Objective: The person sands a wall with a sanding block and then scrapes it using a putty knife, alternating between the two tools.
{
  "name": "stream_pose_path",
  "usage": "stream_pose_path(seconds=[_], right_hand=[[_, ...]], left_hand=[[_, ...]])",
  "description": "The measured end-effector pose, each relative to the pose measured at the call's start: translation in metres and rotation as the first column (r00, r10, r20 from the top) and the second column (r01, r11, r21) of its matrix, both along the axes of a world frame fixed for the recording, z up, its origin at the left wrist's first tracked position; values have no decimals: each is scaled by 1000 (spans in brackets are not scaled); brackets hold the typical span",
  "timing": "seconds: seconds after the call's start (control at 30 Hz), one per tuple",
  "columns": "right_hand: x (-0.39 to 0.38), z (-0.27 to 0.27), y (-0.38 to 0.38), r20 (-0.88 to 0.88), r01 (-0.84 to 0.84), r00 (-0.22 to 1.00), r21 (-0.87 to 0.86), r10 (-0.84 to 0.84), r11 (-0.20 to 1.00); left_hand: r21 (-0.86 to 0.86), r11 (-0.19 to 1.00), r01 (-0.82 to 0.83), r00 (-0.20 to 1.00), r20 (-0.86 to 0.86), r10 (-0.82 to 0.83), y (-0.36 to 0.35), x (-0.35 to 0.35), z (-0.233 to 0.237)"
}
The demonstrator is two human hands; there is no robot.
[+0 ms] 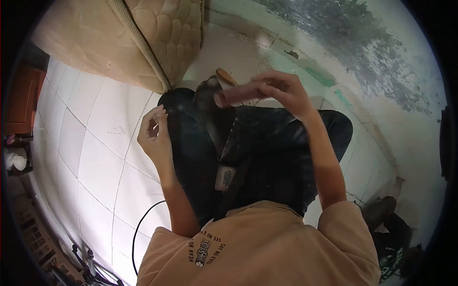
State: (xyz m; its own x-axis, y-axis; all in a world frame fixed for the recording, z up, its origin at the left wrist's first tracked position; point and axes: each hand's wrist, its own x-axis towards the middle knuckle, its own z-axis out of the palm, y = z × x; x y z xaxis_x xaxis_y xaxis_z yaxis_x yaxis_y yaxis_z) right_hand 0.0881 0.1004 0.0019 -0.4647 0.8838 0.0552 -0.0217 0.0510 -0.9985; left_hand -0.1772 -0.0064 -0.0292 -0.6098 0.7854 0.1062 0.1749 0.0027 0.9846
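Tube [242, 94], pinkish and blurred, is above the dark trousers [281, 143], clamped in the right hand [284, 89] near one end. It looks light and rather stiff, perhaps smooth enough to slip, so I judge that a hold around its middle is steadier. The left hand [156, 131] curls at the left edge of the trousers; whether its fingertips meet or pinch something, I cannot tell.

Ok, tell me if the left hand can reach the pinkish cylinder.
Probably yes: from the left hand to the pinkish cylinder, the space above the dark trousers looks free, though the right hand holds the far end.
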Motion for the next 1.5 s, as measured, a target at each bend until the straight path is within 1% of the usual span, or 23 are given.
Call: stream_pose_path(seconds=[0.1, 0.2, 0.23, 0.33, 0.4, 0.47, 0.53, 0.6, 0.63, 0.7, 0.73, 0.83, 0.87, 0.97, 1.07, 1.1, 1.13, 1.2, 1.3, 1.33, 1.4, 1.47, 1.5], right_hand=[[36, -6, -13, 359, -390, 832, -167, 424, 906], [45, -32, -20, 529, -187, 843, 108, 103, 976], [46, -34, -18, 338, 117, 935, -1, -109, 993], [51, -23, -11, -16, 164, 985, -181, -170, 970], [43, -25, -18, 104, 12, 994, -267, 16, 964], [38, -47, -20, 488, -353, 841, 170, 233, 920], [39, -50, -9, 355, 167, 910, 165, -217, 972], [47, -44, 5, 70, 304, 951, -42, -301, 952], [47, -43, 2, 62, 311, 949, -42, -308, 950], [43, -41, -7, 282, -226, 922, -159, 263, 961], [44, -49, -6, 280, -220, 925, -157, 257, 963], [47, -69, -3, 428, 265, 776, 445, -463, 855], [51, -68, -3, 431, 260, 777, 443, -458, 858], [54, -55, -12, 288, -36, 953, -205, 95, 978], [49, -81, -19, 366, -106, 929, 129, 52, 986], [49, -76, -12, 508, 27, 850, 224, -141, 974], [48, -74, 1, 377, 301, 831, 311, -408, 901], [46, -55, -5, 175, 12, 984, -147, 14, 989], [33, -63, -15, 422, -236, 895, 165, 148, 958], [33, -64, -14, 418, -232, 897, 164, 145, 959], [35, -66, -4, 370, 255, 861, 280, -349, 926], [37, -66, -5, 260, 285, 893, 303, -367, 909], [33, -55, -16, 225, 120, 965, 87, -137, 989]], left_hand=[[-25, 999, 22, 999, -45, -23, 1, 7, 1], [0, 998, 70, 997, 9, -70, 6, 17, 2], [4, 996, 90, 996, 6, -90, 7, 19, 3], [-8, 993, 114, 993, -16, -114, 4, 23, 5], [-15, 992, 129, 991, -41, -129, 4, 23, 7], [-9, 990, 139, 988, -60, -140, 5, 25, 4], [-7, 990, 139, 990, -33, -139, 6, 26, 2], [-8, 992, 125, 992, -2, -125, 2, 31, 0], [-18, 987, 160, 987, -12, -160, 1, 32, -1], [-16, 970, 243, 970, -19, -243, 3, 35, -4], [-15, 968, 250, 968, -23, -250, 4, 38, -4], [-272, 877, 397, 889, -123, -441, 1, 50, -6], [-274, 878, 393, 892, -120, -437, -3, 58, -4], [-613, 669, 421, 736, -201, -646, -16, 81, 8], [-661, 685, 308, 664, -366, -652, -23, 90, 4], [-692, 663, 284, 658, -362, -660, -26, 88, 4], [-721, 645, 253, 656, -362, -662, -30, 87, 4], [-712, 655, 252, 678, -353, -644, -36, 85, 0], [-708, 661, 248, 721, -322, -614, -39, 86, 0], [-715, 657, 239, 745, -299, -597, -40, 86, 0], [-709, 664, 236, 762, -289, -580, -41, 88, 1], [-709, 666, 230, 775, -281, -567, -46, 88, 1], [-693, 683, 229, 785, -284, -551, -48, 89, -2]])
